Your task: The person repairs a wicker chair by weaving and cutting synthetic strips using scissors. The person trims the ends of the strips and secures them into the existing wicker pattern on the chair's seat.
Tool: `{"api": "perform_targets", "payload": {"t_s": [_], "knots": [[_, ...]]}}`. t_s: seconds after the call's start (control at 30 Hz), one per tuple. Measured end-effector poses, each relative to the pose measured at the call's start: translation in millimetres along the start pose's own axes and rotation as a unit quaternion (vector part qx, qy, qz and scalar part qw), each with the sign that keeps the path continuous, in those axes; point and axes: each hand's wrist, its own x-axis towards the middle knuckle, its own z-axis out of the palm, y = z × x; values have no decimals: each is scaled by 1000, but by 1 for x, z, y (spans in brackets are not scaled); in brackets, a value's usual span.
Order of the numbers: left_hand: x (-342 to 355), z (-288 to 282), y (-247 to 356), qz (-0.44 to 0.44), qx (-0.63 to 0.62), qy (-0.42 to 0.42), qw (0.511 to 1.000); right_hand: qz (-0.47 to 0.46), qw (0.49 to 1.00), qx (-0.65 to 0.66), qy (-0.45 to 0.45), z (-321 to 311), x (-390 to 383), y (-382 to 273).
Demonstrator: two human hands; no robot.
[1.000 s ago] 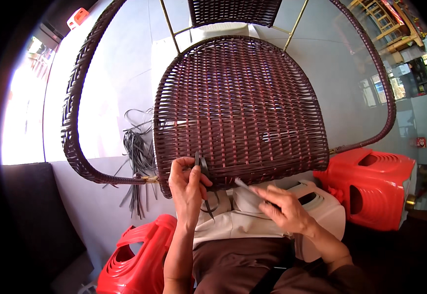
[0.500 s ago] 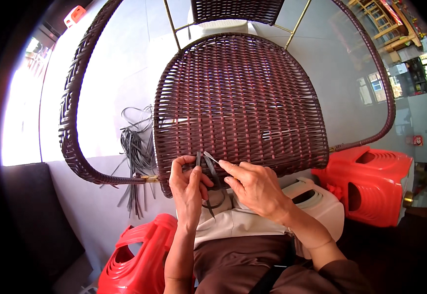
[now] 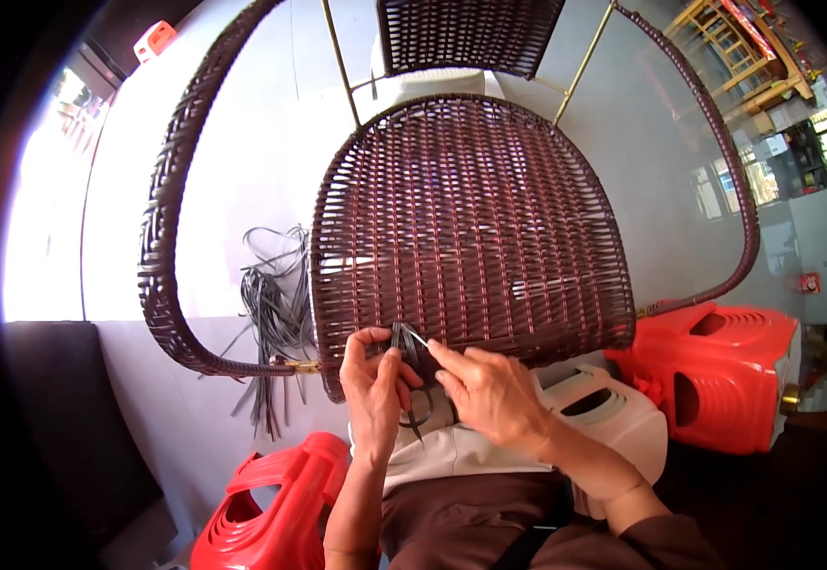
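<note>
A dark brown woven chair seat (image 3: 470, 218) with red-toned bands fills the middle. At its near edge, my left hand (image 3: 375, 389) pinches dark grey flat strips (image 3: 399, 337) against the weave; their loose ends hang below. My right hand (image 3: 494, 399) grips a slim pale metal tool (image 3: 415, 336), whose tip rests at those strips, just right of my left fingers. The tool's handle is hidden in my fingers. A tangled bundle of similar strips (image 3: 266, 304) lies left of the seat.
The chair's braided loop arms (image 3: 162, 266) curve round both sides, with a woven backrest (image 3: 470, 33) beyond. Red plastic stools stand at lower left (image 3: 262, 503) and right (image 3: 736, 370), a beige stool (image 3: 622, 427) beside my right forearm. Wooden furniture (image 3: 736, 47) is at upper right.
My right hand has moved up and left, bringing the tool's tip onto the strips beside my left hand. My left hand keeps its hold. The chair appears somewhat lower in the picture.
</note>
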Motion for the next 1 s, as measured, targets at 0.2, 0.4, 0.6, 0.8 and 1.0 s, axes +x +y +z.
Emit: {"api": "perform_targets", "payload": {"t_s": [0.2,0.4,0.6,0.8,1.0], "knots": [[2,-3,-4,-7,-7,-18,1000,-7,997,-1,76,20,-9,0],[0,-2,-4,1,-16,-5,1000,-49,983,-14,175,46,-19,11],[0,-2,0,1,-44,5,999,-78,971,-26,222,58,-21,16],[2,-8,-1,-14,-60,-12,998,-87,969,-28,229,60,-21,17],[0,-7,3,-37,-81,-9,996,-88,969,-22,230,60,-21,16]]}}
